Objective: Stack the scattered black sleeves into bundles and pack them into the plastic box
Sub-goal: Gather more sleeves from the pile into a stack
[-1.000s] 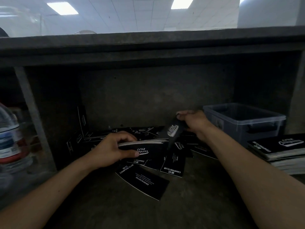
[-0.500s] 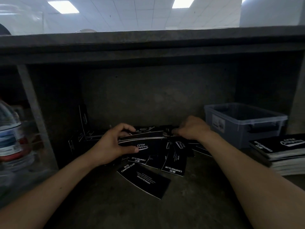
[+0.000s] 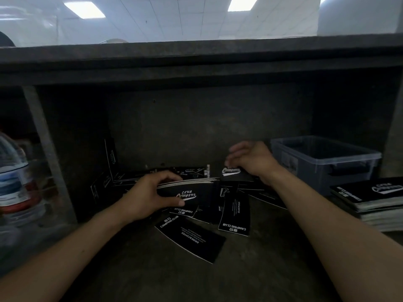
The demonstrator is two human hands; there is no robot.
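Dimly lit, a water bottle (image 3: 15,177) stands at the far left beside the shelf (image 3: 152,269). Our left grip (image 3: 148,195) pinches a bundle of black sleeves (image 3: 192,191), thumb on its front face and fingers over its top edge. Loose sleeves (image 3: 192,238) lie scattered just below and behind it. Our right grip (image 3: 253,162), fingers loosely spread, hovers over one sleeve (image 3: 234,173); we cannot tell if it touches. Just right sits the plastic box (image 3: 322,168), with a stacked pile (image 3: 375,199) of sleeves in front.
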